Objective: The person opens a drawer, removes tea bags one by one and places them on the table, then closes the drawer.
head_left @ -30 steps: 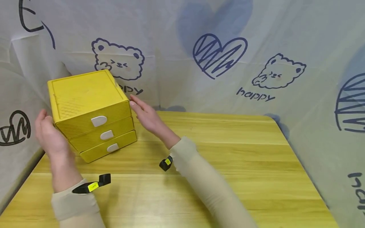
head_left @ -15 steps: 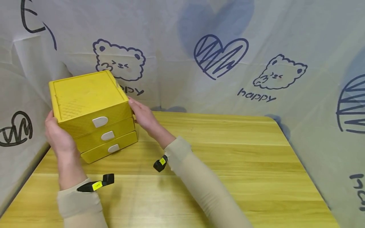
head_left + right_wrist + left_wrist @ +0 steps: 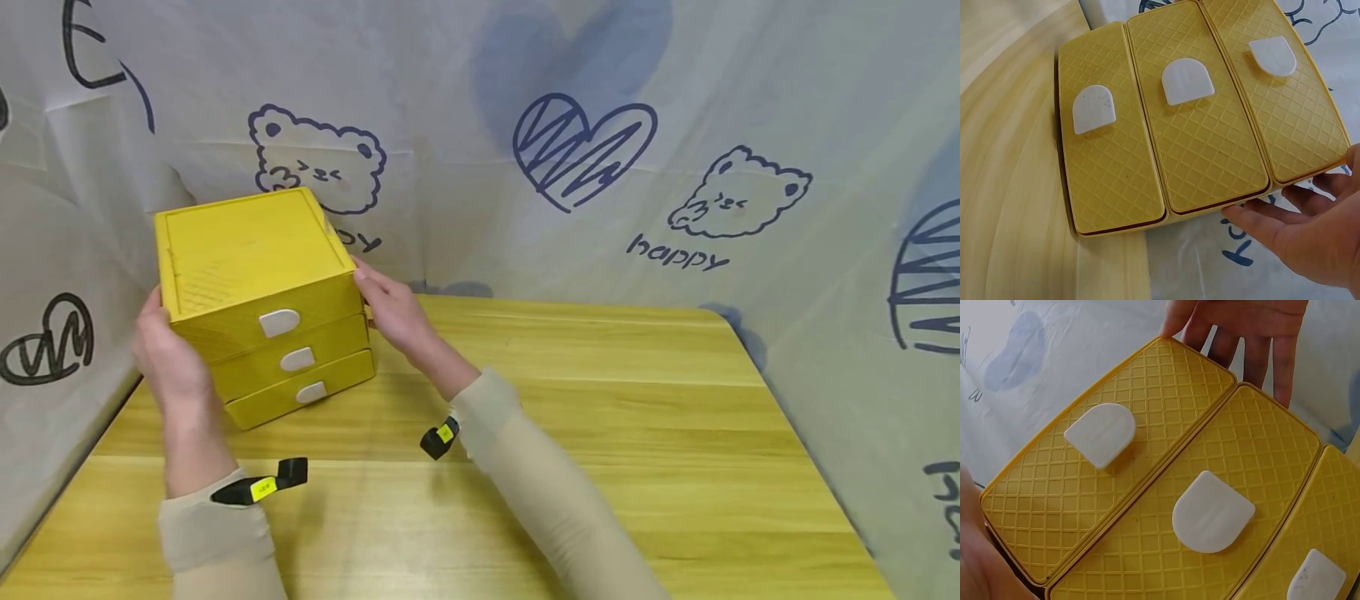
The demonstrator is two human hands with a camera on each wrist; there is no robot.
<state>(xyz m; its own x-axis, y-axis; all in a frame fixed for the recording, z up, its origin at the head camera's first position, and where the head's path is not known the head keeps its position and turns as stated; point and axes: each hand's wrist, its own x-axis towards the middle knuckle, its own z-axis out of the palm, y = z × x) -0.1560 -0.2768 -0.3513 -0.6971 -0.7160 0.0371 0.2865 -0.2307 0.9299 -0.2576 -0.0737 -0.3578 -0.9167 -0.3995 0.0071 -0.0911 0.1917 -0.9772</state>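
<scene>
A yellow three-drawer box [image 3: 255,250] with white tab handles stands at the table's left side, its drawers closed. My left hand [image 3: 176,358] presses against its left side; most of those fingers are hidden behind the box. Against the right side lies my right hand [image 3: 397,312], thumb near the upper front corner and fingers stretched along the wall, as the right wrist view also shows. Waffle-patterned drawer fronts [image 3: 1110,506] fill the left wrist view, with part of the left palm [image 3: 985,562] at its lower left.
The wood-grain table [image 3: 600,433] extends right of the box. White cloth [image 3: 450,167] with blue bear and heart drawings hangs behind and on both sides, near the box's back. Each sleeve cuff carries a black strap-on camera [image 3: 440,437].
My left hand has come in from the left onto the box's side, and the right hand has settled closer on the other side. The box has shifted slightly right between them.
</scene>
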